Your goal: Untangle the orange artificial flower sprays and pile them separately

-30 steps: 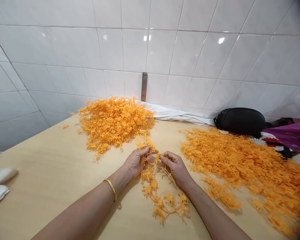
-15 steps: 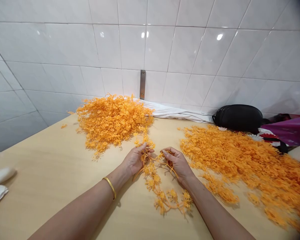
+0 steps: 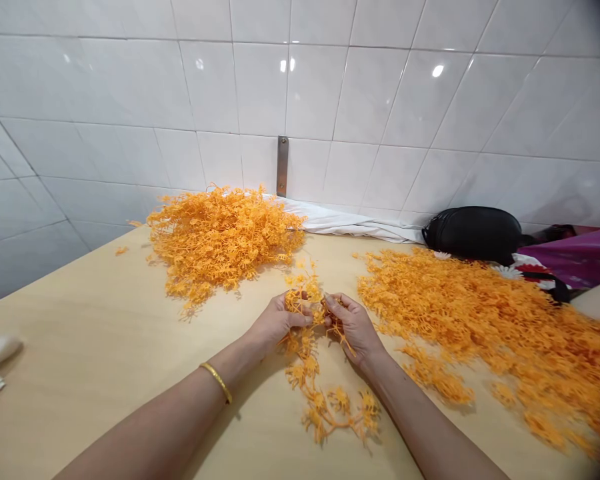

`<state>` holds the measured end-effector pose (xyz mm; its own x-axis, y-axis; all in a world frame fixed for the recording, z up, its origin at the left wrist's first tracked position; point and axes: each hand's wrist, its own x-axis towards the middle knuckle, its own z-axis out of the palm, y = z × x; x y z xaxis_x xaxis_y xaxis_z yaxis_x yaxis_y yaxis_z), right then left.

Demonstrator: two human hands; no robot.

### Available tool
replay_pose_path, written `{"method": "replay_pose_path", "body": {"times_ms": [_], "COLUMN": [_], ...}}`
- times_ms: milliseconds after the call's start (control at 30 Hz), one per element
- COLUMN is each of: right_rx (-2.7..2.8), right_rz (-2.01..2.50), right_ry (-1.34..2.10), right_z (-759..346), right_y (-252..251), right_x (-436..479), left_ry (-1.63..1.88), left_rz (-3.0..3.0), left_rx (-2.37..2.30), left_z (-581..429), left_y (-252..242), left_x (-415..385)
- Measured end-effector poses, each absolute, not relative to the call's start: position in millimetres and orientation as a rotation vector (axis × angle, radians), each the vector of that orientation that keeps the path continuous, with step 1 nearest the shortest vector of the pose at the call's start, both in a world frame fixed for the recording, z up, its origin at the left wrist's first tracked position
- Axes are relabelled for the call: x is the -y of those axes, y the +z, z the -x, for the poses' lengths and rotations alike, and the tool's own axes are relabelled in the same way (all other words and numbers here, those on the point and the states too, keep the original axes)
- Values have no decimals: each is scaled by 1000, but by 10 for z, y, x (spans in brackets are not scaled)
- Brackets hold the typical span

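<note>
The orange plastic strand with spidery, flower-like clusters [image 3: 309, 365] is at the centre, between the hands; its lower end curls on the surface toward 5 o'clock. The left hand [image 3: 283, 320] grasps the upper portion between thumb and fingers. The right hand [image 3: 351, 327] pinches an adjoining portion between thumb and forefinger.

Change over the last half second: the left hand shifts toward 3 o'clock, its thumb drops, and the gap to the right hand narrows until the fingertips nearly meet. For the work in hand, this places both gripped portions together for close fingertip handling. Whether they are linked or separate cannot be told.

A gold-coloured metal bangle [image 3: 217, 382] encircles the left wrist. At 11 o'clock from the strand stands a heaped pile of orange plastic strands [image 3: 225, 240]; at 3 o'clock spreads a flatter pile of orange plastic pieces [image 3: 480, 320]. Both rest on the pale wood-toned surface [image 3: 120, 333]. Beyond the flatter pile, at 2 o'clock, is a black rounded pouch [image 3: 475, 233]. A crumpled white cloth [image 3: 350, 221] lies at 12 to 1 o'clock, along the tiled wall [image 3: 310, 90].
</note>
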<state>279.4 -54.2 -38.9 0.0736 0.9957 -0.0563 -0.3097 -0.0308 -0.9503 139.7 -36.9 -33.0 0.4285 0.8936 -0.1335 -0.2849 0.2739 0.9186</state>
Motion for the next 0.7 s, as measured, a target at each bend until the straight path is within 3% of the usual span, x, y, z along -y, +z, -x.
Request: {"method": "replay_pose_path", "body": {"times_ms": [233, 500, 700], "right_rx": [952, 1156, 911], "right_rz": [1034, 1212, 1181], "right_ry": [1319, 918, 966], "right_z": [-2783, -2858, -2855], "right_y": [-354, -445, -389], "right_x": [562, 504, 458], "left_ry": [980, 789, 866], "left_rz": [-878, -958, -976], "left_rx": [-777, -846, -886], "left_z": [-1403, -1368, -1418], "left_y": [-356, -246, -210], "left_x": [342, 348, 360]}}
